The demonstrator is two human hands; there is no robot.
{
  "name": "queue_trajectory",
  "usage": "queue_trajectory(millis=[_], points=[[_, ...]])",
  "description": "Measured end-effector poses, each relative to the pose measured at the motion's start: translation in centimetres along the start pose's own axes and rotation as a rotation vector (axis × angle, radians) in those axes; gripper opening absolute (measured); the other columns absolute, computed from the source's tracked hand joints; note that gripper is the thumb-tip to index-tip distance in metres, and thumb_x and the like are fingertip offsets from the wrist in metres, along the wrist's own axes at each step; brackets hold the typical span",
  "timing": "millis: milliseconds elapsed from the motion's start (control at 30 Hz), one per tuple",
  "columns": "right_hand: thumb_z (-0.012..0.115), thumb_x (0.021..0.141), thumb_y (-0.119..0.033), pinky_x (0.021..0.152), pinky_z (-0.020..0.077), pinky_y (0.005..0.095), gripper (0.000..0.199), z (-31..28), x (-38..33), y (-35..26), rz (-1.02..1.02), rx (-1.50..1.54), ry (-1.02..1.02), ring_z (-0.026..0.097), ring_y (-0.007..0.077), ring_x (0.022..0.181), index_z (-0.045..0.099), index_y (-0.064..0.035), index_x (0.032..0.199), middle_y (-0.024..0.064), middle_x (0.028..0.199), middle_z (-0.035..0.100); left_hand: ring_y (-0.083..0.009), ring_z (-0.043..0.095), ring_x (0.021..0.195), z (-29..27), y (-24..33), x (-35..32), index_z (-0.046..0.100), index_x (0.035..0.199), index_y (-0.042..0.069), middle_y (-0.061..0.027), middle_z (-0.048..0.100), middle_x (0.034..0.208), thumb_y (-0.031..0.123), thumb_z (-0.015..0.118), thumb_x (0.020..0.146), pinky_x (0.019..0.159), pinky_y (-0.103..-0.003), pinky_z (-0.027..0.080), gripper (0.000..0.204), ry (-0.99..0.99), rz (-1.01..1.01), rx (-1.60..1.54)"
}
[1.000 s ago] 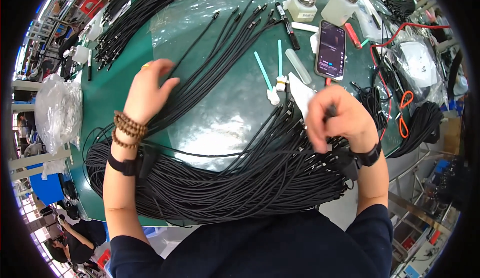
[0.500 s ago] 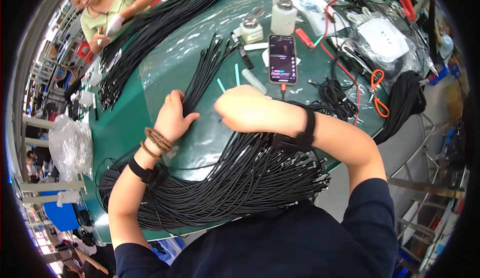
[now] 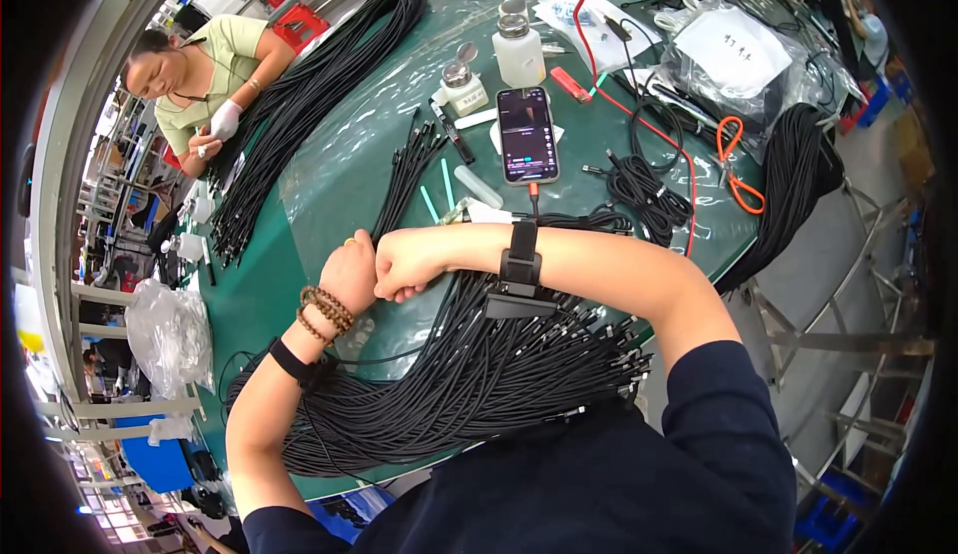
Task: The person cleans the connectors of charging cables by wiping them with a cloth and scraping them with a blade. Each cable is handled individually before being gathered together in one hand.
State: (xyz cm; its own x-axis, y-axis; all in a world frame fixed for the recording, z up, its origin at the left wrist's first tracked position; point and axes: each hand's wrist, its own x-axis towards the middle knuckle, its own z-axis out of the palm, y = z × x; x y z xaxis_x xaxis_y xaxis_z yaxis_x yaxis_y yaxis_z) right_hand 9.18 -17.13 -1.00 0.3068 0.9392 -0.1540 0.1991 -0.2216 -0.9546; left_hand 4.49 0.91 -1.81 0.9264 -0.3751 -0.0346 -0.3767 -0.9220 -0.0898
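My left hand (image 3: 349, 271) is closed, its fingers curled, over the green tabletop. Against it, my right hand (image 3: 409, 259) is closed too, fingers pinched, the two touching. Whatever sits between the fingers is hidden by the hands. Just beyond them lies a small bundle of black cables (image 3: 407, 180), its near end running down behind my hands. Nearer my body spreads a large bundle of black cables (image 3: 419, 409) with metal-tipped ends toward the right. Two thin pale-green sticks (image 3: 430, 205) and a translucent tube (image 3: 479, 187) lie past my right wrist.
A phone (image 3: 528, 135) stands beyond my right forearm, near white bottles (image 3: 519, 55) and a marker pen (image 3: 452, 133). Orange-handled scissors (image 3: 736, 167) and coiled cables (image 3: 649, 195) lie to the right. At far left, a co-worker (image 3: 205, 90) sits by a long cable bundle (image 3: 329, 85).
My right hand has moved left and down to meet my left hand. The left hand's fingers have gone from spread to curled. The whole view has shifted slightly.
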Motion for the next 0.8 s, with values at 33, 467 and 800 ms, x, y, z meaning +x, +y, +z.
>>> queue_trajectory(millis=[33, 467, 800], points=[[0.063, 0.082, -0.029, 0.062, 0.0526, 0.0333, 0.029, 0.2, 0.1, 0.3, 0.077, 0.179, -0.042, 0.063, 0.0212, 0.064, 0.069, -0.0010, 0.079, 0.0088, 0.074, 0.068, -0.0402, 0.060, 0.069, 0.0, 0.1, 0.0, 0.055, 0.092, -0.005, -0.0192, 0.059, 0.069, 0.022, 0.061, 0.076, 0.068, -0.045, 0.050, 0.032, -0.099, -0.091, -0.041], [0.056, 0.093, -0.028, 0.085, 0.0508, 0.0365, 0.031, -1.2, 1.8, -2.2, -0.109, 1.559, 0.274, 0.061, 0.0259, 0.090, 0.055, 0.0006, 0.105, 0.0158, 0.096, 0.062, -0.0043, 0.026, 0.044, -10.5, -0.5, -5.2, 0.047, 0.090, 0.006, 0.0061, 0.032, 0.057, 0.035, 0.058, 0.092, 0.037, -0.022, 0.018, 0.030, -0.485, -0.351, -1.811], [0.052, 0.095, -0.021, 0.080, 0.0512, 0.0333, 0.017, 3.0, -1.5, -5.4, -0.279, 1.334, 0.435, 0.063, 0.0222, 0.086, 0.054, -0.0043, 0.094, 0.0108, 0.092, 0.062, -0.0066, 0.028, 0.049, -10.1, 8.2, -9.0, 0.047, 0.089, 0.006, 0.0040, 0.033, 0.061, 0.040, 0.052, 0.095, 0.043, -0.022, 0.023, 0.034, -0.646, -0.455, -2.307]])
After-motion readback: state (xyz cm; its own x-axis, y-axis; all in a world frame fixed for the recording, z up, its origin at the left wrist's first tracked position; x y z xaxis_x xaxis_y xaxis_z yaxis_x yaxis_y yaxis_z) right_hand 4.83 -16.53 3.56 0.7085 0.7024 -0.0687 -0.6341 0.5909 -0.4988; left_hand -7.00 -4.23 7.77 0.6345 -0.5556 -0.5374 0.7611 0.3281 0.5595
